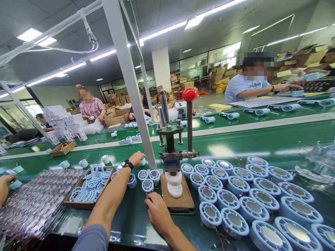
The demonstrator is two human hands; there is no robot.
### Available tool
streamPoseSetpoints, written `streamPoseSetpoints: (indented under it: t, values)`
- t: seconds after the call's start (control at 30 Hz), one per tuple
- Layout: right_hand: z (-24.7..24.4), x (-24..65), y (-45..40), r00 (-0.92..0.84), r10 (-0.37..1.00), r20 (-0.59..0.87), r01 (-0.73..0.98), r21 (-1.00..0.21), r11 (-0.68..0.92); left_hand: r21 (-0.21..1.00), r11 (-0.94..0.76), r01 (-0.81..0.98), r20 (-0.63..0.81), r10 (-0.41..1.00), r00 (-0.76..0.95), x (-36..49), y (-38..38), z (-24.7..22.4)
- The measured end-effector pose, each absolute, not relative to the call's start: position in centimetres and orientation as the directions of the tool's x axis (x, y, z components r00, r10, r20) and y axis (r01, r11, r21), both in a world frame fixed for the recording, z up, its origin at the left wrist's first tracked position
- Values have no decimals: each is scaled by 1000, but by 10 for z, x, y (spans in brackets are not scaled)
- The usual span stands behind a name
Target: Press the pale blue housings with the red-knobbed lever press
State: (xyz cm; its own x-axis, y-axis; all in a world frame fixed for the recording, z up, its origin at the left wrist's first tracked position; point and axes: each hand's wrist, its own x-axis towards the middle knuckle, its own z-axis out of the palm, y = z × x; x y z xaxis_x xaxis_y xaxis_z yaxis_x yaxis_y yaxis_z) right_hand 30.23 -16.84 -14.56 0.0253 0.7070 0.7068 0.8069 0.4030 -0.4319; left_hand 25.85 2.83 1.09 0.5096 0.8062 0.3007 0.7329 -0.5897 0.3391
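Note:
My left hand (136, 159), a watch on its wrist, reaches far out over the green bench. Its fingers close on a small light-blue round housing (143, 161) beside the white post. Closer in, my right hand (158, 210) is curled at the left of the hand press base. Its fingertips are just below a light-blue round housing (148, 186) with a silver centre; whether they pinch something is hidden. The hand press (171, 162) has a red ball on its lever and white round blocks (175, 188) over a brown base plate.
Many light-blue round housings (237, 184) with wires fill the right side. On the left are a carton (81, 205) of light-blue rings and a stack of clear trays (39, 198). Another person's hand (4, 184) is at the left edge. Handheld fan bodies (258, 111) lie on the belt behind.

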Motion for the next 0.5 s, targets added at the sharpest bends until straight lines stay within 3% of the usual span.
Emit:
streamPoseSetpoints:
  t: [0.17, 0.3, 0.5]
  values:
    - [-145, 306, -172, 73, 729, 681, 757, -514, 404, 146, -520, 841, 175, 851, 496, 226, -4, 25]
    - [-145, 302, -177, 115, 729, 675, 677, -590, 440, 46, -457, 888, 15, 889, 457, 183, -73, 9]
    - [-140, 288, -184, -57, 755, 654, 631, -562, 535, 63, -436, 898, -118, 890, 441, 164, -141, -38]
